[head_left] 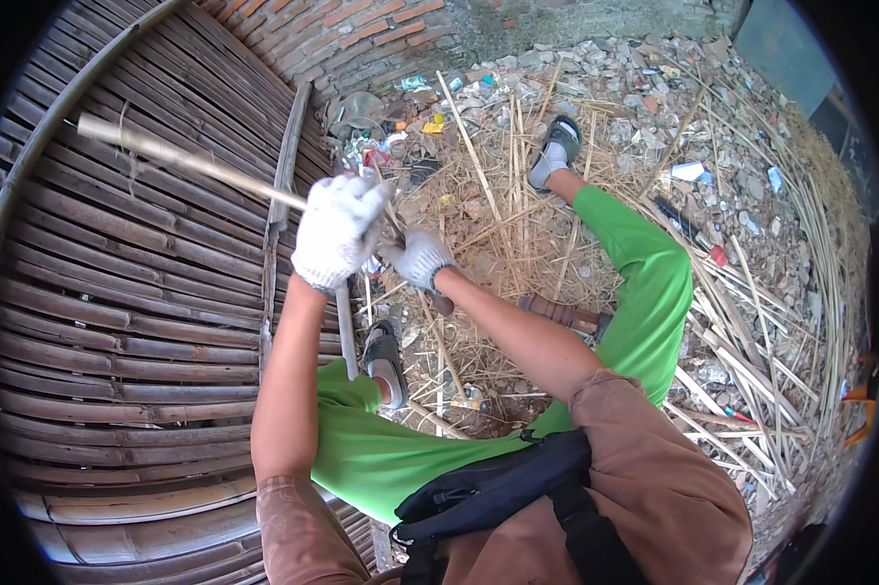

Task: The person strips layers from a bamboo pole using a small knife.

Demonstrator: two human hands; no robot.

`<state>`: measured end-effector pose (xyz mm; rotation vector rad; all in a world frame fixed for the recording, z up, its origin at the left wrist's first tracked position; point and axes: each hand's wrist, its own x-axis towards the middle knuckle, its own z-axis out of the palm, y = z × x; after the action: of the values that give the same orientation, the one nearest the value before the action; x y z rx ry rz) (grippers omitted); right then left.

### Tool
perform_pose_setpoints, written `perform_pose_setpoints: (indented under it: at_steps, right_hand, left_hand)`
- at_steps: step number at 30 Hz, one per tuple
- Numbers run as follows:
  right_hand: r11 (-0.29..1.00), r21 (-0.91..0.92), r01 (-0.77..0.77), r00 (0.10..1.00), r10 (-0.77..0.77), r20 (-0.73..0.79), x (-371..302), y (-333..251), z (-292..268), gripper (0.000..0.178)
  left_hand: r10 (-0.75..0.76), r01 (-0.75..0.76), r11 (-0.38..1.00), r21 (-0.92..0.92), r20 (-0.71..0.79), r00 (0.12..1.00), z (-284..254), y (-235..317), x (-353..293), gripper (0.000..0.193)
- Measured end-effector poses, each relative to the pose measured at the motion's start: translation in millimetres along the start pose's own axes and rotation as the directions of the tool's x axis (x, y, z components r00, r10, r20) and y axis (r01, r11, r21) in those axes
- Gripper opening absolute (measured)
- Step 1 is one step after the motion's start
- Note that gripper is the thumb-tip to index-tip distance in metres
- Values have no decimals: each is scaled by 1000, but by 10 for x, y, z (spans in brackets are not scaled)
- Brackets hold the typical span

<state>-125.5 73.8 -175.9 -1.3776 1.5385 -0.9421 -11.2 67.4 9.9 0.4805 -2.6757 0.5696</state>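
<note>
My left hand, in a white knit glove, is closed around a pale bamboo strip. The strip slants out to the upper left, over a bamboo slat platform, and its far end is smeared by motion. Close by on the right, my right hand, also gloved, grips a brown-handled tool. The handle's end shows below the fist, and a thin dark part runs up toward the left glove; its kind I cannot make out. A grey flat stick points downward beneath my left wrist.
The bamboo slat platform fills the left side. Straw, bamboo shavings and rubble cover the ground, with a pile of split strips on the right. A brick wall stands at the back. My sandalled feet are spread apart.
</note>
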Motion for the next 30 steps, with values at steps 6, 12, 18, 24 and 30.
perform_pose_setpoints:
  at_steps: [6,12,18,24,30]
  right_hand:
    - [873,473,-119,992,82,98,142,-648,-277,44]
    - [573,819,-34,996,-44,72,606,-598,-495,37]
    - [368,916,-158,977,-76,199,501,-615,-574,28]
    - [174,948,-266,957,-68,281,553,-447,-296,39]
    - [599,732,-325,878,-96,468,-269,-188,285,72]
  left_hand:
    - [-410,350,878,-326,-138,902,-331,-286,-548,19]
    - [-91,830,454,-325,910,406,44,-266,-1022,46]
    - [-288,882,318,-347,851,439,476,153,-1460,86]
    - [-840,90,-310,-946,317,440,394,-89,-1233,75]
    - [-931,-201,-249,-947,177,318,-357,-414,-1136,51]
